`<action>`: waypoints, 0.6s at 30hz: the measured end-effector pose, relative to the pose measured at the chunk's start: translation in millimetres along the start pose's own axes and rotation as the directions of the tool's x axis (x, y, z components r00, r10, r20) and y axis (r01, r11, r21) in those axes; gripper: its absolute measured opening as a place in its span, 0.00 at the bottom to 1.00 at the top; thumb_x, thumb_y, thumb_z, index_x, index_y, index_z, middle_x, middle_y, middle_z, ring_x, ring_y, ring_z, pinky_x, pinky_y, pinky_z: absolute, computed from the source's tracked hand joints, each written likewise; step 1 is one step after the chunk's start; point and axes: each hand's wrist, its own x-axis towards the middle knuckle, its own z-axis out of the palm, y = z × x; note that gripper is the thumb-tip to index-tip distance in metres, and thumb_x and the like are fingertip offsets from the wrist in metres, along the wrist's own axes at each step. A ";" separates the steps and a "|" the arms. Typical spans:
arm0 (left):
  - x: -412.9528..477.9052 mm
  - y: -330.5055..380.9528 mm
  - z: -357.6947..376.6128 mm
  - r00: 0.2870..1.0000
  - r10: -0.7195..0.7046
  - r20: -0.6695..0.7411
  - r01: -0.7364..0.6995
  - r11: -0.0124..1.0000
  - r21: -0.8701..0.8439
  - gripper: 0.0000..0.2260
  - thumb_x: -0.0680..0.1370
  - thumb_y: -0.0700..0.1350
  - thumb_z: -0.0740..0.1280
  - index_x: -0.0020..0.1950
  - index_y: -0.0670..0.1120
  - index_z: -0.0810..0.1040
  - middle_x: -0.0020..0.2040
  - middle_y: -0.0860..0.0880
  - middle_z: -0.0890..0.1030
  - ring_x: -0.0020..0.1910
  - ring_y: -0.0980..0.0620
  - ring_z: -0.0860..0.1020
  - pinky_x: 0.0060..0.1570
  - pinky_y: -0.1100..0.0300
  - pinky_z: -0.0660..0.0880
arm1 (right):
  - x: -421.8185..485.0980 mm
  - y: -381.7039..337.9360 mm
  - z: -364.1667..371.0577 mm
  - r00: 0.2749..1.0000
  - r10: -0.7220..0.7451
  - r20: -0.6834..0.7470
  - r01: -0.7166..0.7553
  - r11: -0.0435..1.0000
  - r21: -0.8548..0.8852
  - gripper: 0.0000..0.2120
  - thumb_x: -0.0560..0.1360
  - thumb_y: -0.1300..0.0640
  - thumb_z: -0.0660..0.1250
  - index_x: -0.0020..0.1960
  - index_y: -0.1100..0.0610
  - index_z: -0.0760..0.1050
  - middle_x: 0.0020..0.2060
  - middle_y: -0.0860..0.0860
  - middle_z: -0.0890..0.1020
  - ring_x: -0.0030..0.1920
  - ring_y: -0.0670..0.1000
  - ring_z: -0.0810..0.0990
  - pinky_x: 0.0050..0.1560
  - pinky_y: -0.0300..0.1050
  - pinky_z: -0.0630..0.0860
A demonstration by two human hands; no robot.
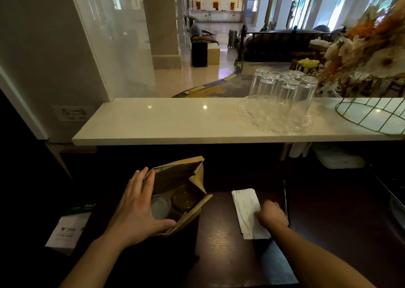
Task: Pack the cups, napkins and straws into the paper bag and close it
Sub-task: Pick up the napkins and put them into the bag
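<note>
Paper bag (198, 178): stands on the dark wooden worktop (219, 233), left of centre, mouth open and its top edges creased outward.
In the bag: two cups side by side at the bottom, a clear-lidded cup (159, 207) on the left and an amber cup (185, 197) to its right.
Left hand (135, 208): spread wide over the bag's left side, fingers (144, 178) straight against the far left rim, thumb pressed on the near rim beside the clear-lidded cup.
Napkins (245, 206): a flat white stack on the worktop, well right of the bag and apart from it.
Right hand (272, 216): on the stack's near right edge, knuckles up and fingers curled down onto the paper; it seems to pinch the top napkins, though the fingertips are hidden under the hand.
Thin dark stick (285, 197): lies just right of the napkins; too dim to say whether it is a straw.
Marble ledge (175, 121): above and behind the worktop.
Glass tray (274, 123): on the ledge, holding upturned drinking glasses (285, 90).
Wire stand (372, 116): at the ledge's right end, under dried flowers (372, 46).
Printed box (68, 228): low at the left, beside the worktop.
</note>
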 end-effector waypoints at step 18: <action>1.3 3.1 -1.7 1.000 0.003 0.017 -0.003 1.000 0.013 0.62 0.60 0.73 0.72 0.79 0.54 0.35 0.78 0.56 0.32 0.74 0.55 0.30 0.75 0.48 0.46 | -2.0 8.0 8.6 0.999 0.028 0.026 -0.031 0.994 0.105 0.10 0.74 0.54 0.64 0.54 0.56 0.74 0.50 0.55 0.80 0.50 0.56 0.80 0.46 0.47 0.78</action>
